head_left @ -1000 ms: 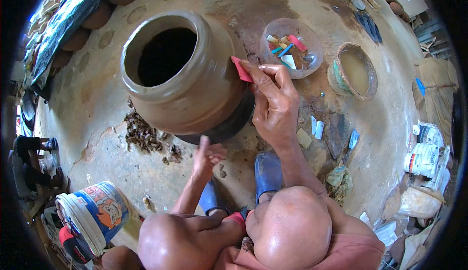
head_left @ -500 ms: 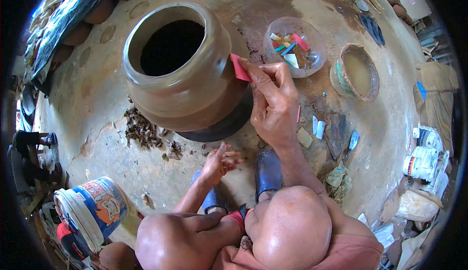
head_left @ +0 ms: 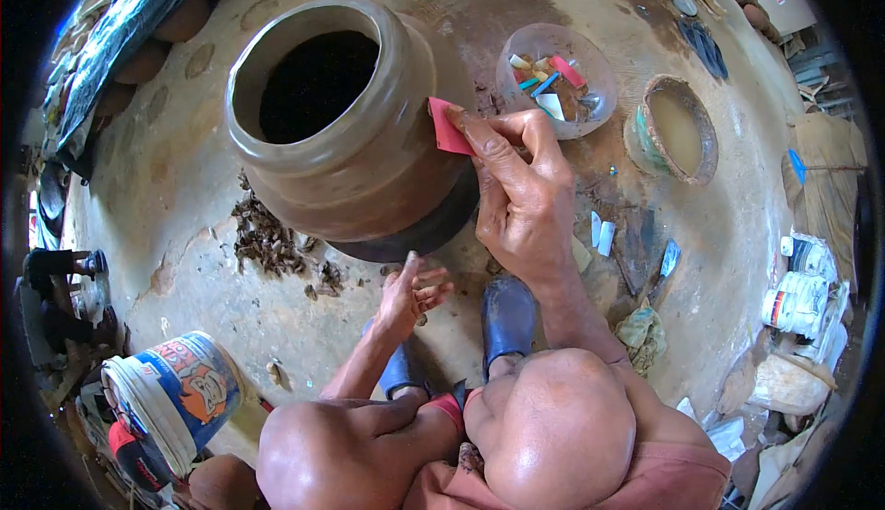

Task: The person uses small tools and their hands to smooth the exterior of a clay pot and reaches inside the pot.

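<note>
A large wet clay pot (head_left: pixel 369 174) with a wide mouth stands in front of me on a dark base (head_left: pixel 410 234). My right hand (head_left: pixel 525 187) pinches a flat red scraper (head_left: pixel 450 128) between thumb and fingers. One edge of the scraper lies against the pot's right side, just below the neck. My left hand (head_left: pixel 412 296) hangs below the pot's near side with its fingers apart and nothing in it. The pot's inside looks dark, and its bottom cannot be made out.
Right of the pot sits a clear plastic bowl (head_left: pixel 590 58) of coloured scraper pieces, then a crusted tub (head_left: pixel 647 141) of murky water. Clay scraps (head_left: pixel 267 243) lie at the pot's left. A white and blue bucket (head_left: pixel 175 395) stands at lower left; a knife-like tool (head_left: pixel 667 266) lies right.
My left hand has risen slightly toward the pot. The right hand keeps the red scraper at the pot's side, and its wrist has shifted a little to the right.
</note>
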Demonstrator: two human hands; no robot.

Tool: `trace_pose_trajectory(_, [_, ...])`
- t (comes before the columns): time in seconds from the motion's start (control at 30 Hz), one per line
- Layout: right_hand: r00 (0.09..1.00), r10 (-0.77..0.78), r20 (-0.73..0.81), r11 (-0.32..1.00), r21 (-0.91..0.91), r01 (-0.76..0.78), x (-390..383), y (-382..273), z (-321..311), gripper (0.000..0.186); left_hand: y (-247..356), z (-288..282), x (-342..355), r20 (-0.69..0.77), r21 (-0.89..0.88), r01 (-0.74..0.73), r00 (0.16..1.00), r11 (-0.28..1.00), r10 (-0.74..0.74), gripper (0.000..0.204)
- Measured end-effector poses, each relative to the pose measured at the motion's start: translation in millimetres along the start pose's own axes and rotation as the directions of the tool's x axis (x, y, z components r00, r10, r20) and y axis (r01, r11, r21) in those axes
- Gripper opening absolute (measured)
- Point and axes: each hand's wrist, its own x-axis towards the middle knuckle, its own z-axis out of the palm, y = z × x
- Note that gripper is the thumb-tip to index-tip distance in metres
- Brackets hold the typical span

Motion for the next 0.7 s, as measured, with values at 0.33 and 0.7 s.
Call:
trace_pose_trajectory(0.33, [0.999,-0.025,0.034,1.0,-0.012,0.025,10,-5,7,0.051,54,-38,44,-0.533,-0.011,-0.503,0.734,0.864,0.42,0.066])
trace_pose_trajectory(0.7, [0.996,-0.08,0.041,0.997,0.001,0.08,16,-15,13,0.055,106,-121,34,-0.232,0.102,-0.524,0.814,0.845,0.533,0.064])
